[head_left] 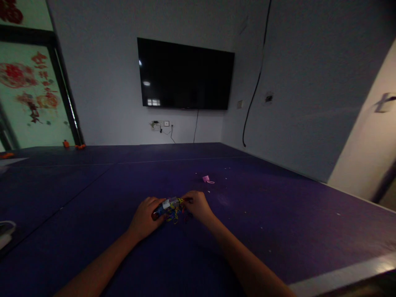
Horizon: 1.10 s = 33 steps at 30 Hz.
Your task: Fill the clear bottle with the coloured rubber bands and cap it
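My left hand (146, 218) is closed around a small clear plastic bottle (167, 204) with a pale label. The bottle lies tilted on its side, its open end toward the right. Dark and bluish contents show through its wall. At that end, my right hand (196, 205) has its fingers pinched together on some thin coloured bands. More loose bands (175, 216), yellow, green, blue and red, lie in a small heap below the bottle's mouth. Farther off on the purple surface sits a small pink cap-like piece (206, 178) with a loop.
The wide purple surface (102, 231) has seams and scattered white specks. A white object (6, 234) stands at the left edge. Small orange things (80, 146) lie at the far left by the door. A black television (185, 76) hangs on the wall; a dark cable (254, 88) dangles to its right.
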{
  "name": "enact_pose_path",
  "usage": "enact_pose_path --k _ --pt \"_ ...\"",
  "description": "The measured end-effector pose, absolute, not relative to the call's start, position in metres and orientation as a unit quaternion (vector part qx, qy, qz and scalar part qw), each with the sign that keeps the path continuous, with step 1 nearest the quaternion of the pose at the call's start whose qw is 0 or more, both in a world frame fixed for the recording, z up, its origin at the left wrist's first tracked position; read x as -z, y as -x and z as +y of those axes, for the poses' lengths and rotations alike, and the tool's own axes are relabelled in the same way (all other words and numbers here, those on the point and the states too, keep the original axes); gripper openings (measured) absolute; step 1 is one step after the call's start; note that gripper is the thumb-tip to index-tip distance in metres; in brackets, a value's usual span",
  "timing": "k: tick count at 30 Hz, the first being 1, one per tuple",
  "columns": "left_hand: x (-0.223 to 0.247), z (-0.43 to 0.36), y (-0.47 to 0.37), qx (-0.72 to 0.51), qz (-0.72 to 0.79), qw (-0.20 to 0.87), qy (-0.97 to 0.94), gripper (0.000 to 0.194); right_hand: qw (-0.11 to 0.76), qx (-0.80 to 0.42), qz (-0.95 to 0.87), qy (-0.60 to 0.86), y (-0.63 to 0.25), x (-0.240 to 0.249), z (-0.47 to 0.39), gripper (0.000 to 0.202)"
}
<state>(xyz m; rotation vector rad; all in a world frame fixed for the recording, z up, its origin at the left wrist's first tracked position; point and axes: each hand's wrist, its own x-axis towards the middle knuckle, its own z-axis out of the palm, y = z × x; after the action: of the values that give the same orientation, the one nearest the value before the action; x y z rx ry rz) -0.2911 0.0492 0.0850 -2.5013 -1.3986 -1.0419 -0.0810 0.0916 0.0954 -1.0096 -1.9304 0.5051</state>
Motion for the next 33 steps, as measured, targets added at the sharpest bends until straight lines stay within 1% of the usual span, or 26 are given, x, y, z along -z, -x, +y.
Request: enact_pose_path --k 6,11,14,21,23,27,33 --pt "-0.087 0.046 0.290 0.330 -0.455 0.036 0.826 0.038 0.464 -0.187 -0.778 0.380 0.079 -0.102 0.088 0.016" --pt "-0.088 0.044 0.288 0.338 -0.448 0.024 0.828 0.040 0.456 -0.205 -0.796 0.342 0.081 -0.106 0.084 0.020" --pt "-0.088 0.044 0.287 0.338 -0.447 0.016 0.828 0.041 0.454 -0.216 -0.798 0.332 0.083 -0.106 0.083 0.019" --pt "-0.086 0.045 0.288 0.346 -0.436 0.016 0.831 0.040 0.488 -0.348 -0.703 0.383 0.084 -0.098 0.090 0.012" --pt "-0.085 0.045 0.287 0.348 -0.435 0.013 0.830 0.039 0.492 -0.346 -0.701 0.383 0.083 -0.098 0.091 0.008" --pt "-0.085 0.045 0.286 0.354 -0.439 0.013 0.825 0.042 0.504 -0.321 -0.720 0.353 0.081 -0.098 0.091 0.008" --pt "-0.086 0.046 0.287 0.361 -0.442 0.012 0.821 0.042 0.485 -0.335 -0.738 0.328 0.079 -0.095 0.095 0.013"
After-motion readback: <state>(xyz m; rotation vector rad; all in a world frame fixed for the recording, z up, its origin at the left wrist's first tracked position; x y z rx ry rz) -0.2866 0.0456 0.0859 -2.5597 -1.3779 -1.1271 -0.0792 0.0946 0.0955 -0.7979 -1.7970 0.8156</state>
